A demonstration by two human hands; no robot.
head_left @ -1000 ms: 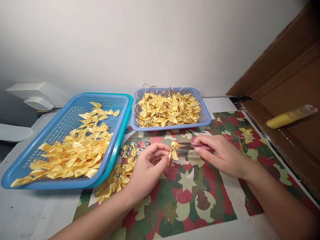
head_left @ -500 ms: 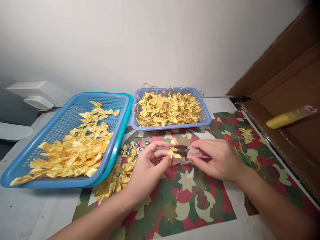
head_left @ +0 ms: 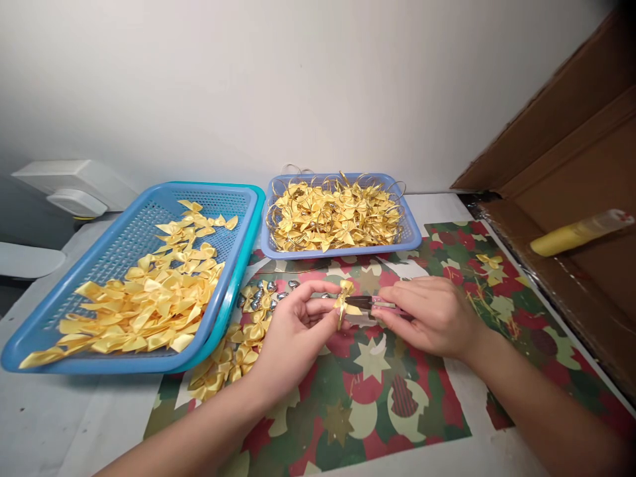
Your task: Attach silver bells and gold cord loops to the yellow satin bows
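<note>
Pinched between thumb and fingers of my left hand [head_left: 308,318] is a yellow ribbon bow [head_left: 347,299] with a gold wire looped at it. My right hand [head_left: 432,315] grips pliers [head_left: 362,302] with dark jaws and pink handles. The jaws point left and meet the bow; their very tips are hidden by it. Close behind my left hand lie several silvery heart-shaped beads [head_left: 257,298]. Loose yellow bows [head_left: 248,351] lie left of my left wrist, partly covered by the forearm.
A blue basket [head_left: 94,262] of yellow bows sits at left, stacked on a teal one [head_left: 258,212]. Behind my hands, a periwinkle basket [head_left: 342,252] holds bows with gold wire rings. At right are wire scraps [head_left: 501,311], a cardboard box [head_left: 561,152] and a yellow tube [head_left: 571,235].
The plier handles have come closer together under my right hand's squeeze, and the jaws look narrower. My left hand and the bow have hardly moved.
</note>
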